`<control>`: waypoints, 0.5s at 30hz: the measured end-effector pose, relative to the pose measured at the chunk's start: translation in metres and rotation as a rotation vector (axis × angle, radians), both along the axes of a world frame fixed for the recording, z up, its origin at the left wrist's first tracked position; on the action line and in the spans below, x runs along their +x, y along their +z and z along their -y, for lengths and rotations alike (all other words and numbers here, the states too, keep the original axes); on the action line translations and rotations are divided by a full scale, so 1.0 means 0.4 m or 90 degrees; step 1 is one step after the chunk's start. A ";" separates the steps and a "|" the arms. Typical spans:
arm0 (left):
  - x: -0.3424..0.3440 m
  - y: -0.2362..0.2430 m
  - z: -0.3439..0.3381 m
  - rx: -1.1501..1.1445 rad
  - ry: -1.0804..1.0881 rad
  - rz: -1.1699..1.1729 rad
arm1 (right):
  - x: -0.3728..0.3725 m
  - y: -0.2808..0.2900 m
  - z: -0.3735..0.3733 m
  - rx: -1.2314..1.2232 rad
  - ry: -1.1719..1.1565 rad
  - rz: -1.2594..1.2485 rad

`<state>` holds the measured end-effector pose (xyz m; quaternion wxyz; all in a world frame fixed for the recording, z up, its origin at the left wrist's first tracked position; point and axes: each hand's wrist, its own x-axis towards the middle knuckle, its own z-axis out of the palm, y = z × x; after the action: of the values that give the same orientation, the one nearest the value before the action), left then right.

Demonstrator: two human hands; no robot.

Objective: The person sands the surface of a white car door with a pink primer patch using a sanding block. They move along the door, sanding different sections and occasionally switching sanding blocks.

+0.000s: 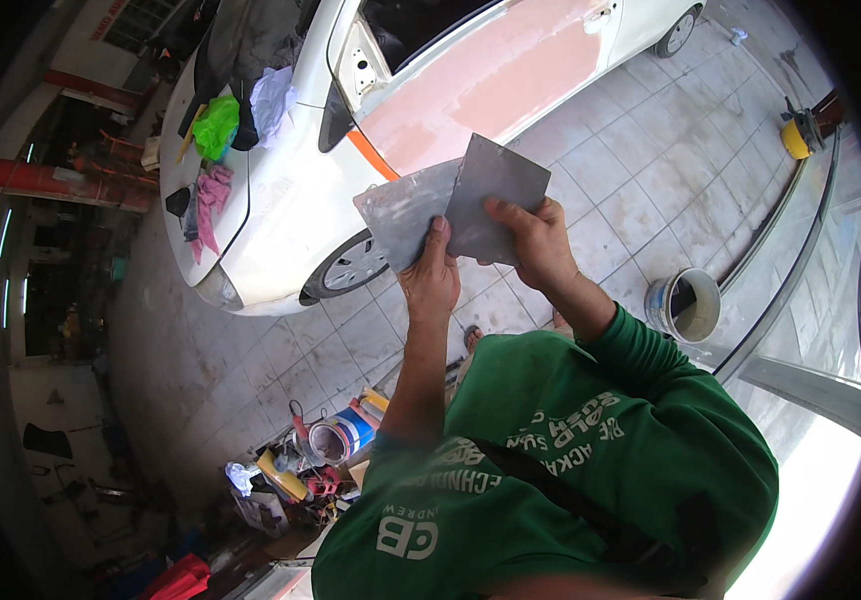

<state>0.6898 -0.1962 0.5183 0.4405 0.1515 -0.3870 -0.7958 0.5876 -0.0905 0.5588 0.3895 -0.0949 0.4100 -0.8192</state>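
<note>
I hold two flat, stiff, grey rectangular plates up in front of me, their edges overlapping. My left hand is closed on the left plate, which is paler and smeared, with its thumb on the face. The right plate is darker and lies partly over the left one. My right hand grips it by its right side, thumb on top and fingers hidden beneath. Beyond the plates stands a white car, its door covered in a large pinkish patch. Both plates are apart from the car.
On the hood lie a bright green cloth, a pale cloth and a pink cloth. An open bucket stands on the tiled floor at right. A blue-and-white can sits among clutter at lower left.
</note>
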 end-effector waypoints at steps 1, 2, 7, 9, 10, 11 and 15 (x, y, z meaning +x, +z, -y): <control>0.006 0.000 0.000 -0.014 -0.016 -0.006 | -0.003 0.009 -0.003 0.000 0.004 -0.012; 0.012 0.000 0.001 -0.029 -0.031 -0.012 | -0.005 0.017 -0.005 0.000 0.009 -0.024; 0.047 -0.002 0.020 -0.229 -0.061 0.208 | -0.028 0.043 -0.025 0.065 0.068 -0.061; 0.066 0.005 0.013 -0.265 -0.115 0.286 | -0.036 0.045 -0.030 0.093 0.084 -0.056; 0.070 0.024 0.002 -0.248 -0.154 0.307 | -0.041 0.043 -0.033 0.104 0.095 -0.056; 0.074 0.034 -0.003 -0.232 -0.194 0.329 | -0.046 0.039 -0.036 0.116 0.106 -0.055; 0.082 0.036 0.017 -0.408 -0.201 0.347 | -0.061 0.013 -0.037 0.134 0.141 -0.085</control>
<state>0.7227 -0.2029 0.5329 0.2201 0.1504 -0.7344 -0.6242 0.5633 -0.0757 0.5640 0.4573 -0.1524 0.5057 -0.7155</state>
